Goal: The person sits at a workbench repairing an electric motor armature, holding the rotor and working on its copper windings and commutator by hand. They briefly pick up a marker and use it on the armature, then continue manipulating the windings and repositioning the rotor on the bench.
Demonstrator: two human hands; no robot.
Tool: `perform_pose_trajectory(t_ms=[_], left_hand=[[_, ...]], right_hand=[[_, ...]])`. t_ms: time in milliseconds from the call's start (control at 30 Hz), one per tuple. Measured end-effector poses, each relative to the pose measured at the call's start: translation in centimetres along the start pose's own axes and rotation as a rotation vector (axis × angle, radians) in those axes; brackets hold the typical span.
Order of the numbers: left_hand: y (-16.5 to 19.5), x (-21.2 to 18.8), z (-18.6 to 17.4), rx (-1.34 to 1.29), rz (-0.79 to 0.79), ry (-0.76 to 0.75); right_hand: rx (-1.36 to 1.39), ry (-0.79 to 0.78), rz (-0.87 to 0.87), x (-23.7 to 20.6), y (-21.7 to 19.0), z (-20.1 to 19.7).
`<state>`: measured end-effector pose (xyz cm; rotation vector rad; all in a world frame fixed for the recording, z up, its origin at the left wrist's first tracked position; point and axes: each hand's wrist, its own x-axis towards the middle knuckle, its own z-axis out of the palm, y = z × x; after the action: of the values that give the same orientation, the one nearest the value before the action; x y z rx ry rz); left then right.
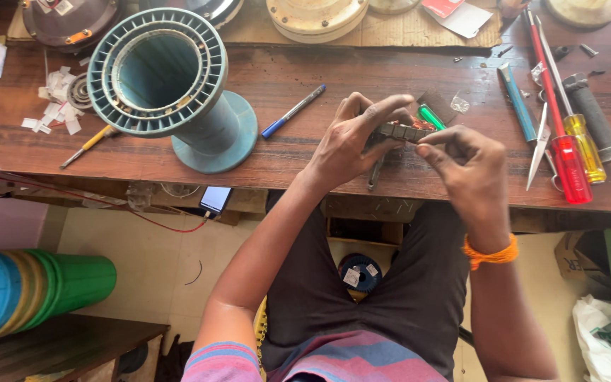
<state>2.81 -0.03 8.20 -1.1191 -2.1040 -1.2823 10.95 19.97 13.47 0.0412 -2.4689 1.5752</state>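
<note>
Worn, scratched wooden workbench point(305, 78); matt teal plastic ribbed housing point(160, 71); glossy translucent plastic handles on the screwdrivers point(574, 159); dull grey metal slotted core point(401, 131) with coppery windings, held between both hands

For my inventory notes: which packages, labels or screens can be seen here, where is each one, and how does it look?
Phone: under the table edge, dark body, lit pale-blue screen.
Red and white card: top of table, flat.
Cardboard box: floor, right, brown.
White labels on wire spool: floor between the knees, small squares.

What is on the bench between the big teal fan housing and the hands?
In the head view, a blue pen lies on the wooden bench between the teal housing and the left hand; nothing else.
</note>
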Motion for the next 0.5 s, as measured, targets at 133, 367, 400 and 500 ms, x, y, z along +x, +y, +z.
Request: perform_pose_trajectory(t_ms=[133, 367, 400, 500], left_hand=[[-0.5, -0.4, 0.2, 0.022, 0.043, 0.023], [-0.8, -0.7, -0.4, 0.277, 0.354, 0.035], [-0.8, -0.9, -0.4, 0.303, 0.362, 0.032], [-0.8, -1.2, -0.4, 0.331, 0.374, 0.036]], right_hand=[[-0.091, 0.111, -0.132, -1.2, 1.6, 2.3], [0.043, 0.168, -0.221, -3.3, 5.0, 6.4], [0.103, 0.156, -0.169, -3.8, 5.3, 6.6], [0.156, 0.137, -0.127, -4.6, 5.5, 5.8]])
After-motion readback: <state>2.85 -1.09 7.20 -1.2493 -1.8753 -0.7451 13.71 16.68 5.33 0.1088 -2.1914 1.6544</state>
